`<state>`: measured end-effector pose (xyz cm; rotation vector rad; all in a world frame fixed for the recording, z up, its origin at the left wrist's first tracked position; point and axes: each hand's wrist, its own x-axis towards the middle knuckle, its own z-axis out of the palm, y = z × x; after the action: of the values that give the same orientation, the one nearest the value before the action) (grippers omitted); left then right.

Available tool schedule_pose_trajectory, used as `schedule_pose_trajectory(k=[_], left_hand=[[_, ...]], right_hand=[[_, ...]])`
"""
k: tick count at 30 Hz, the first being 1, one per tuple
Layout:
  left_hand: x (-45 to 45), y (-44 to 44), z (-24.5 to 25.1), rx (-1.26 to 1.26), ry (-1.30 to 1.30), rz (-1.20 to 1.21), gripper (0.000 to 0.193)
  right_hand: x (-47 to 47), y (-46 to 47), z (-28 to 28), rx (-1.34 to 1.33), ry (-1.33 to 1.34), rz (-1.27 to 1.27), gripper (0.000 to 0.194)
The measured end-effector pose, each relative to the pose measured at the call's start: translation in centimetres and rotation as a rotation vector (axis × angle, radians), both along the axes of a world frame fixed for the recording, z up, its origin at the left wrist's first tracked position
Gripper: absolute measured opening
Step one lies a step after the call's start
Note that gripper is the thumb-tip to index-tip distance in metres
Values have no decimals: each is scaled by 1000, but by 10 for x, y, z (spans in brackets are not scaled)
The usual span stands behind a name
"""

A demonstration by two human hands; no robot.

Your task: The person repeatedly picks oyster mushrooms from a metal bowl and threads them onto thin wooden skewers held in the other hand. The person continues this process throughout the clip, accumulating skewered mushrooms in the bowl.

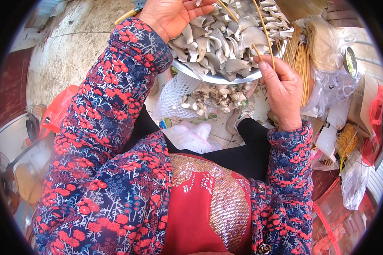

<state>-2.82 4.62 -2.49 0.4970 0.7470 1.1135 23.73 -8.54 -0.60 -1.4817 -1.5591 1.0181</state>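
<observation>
My right hand [282, 84] grips thin wooden skewers at the rim of a metal basin [217, 79]. One skewer [264, 28] rises beyond the top edge. Another skewer [257, 52] slants up-left and appears to pass behind or through a grey oyster mushroom piece [252, 36]. The basin is heaped with torn oyster mushrooms [223, 41]. Over its left side is my left hand [175, 14], palm showing and fingers stretched right, partly cut off by the frame. A pale scrap shows at its fingers; whether they hold it is unclear.
Below the basin, mushroom stem ends [215, 97] lie on white netting [177, 95]. Bundled skewers [302, 73] and clear plastic bags [325, 44] are at right. A wooden-handled knife [127, 16] lies beyond my left wrist. A red plastic bag [59, 106] is at left.
</observation>
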Motion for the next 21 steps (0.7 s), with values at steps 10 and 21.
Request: schedule_pose_trajectory(k=[10,21], left_hand=[[5,-6,8,129,142,52,17],[32,-33,13,61,258,-215,25]], right_hand=[[-1,-1,2,13,-17,10,17],[-1,-1,0,17,-31,12,17]])
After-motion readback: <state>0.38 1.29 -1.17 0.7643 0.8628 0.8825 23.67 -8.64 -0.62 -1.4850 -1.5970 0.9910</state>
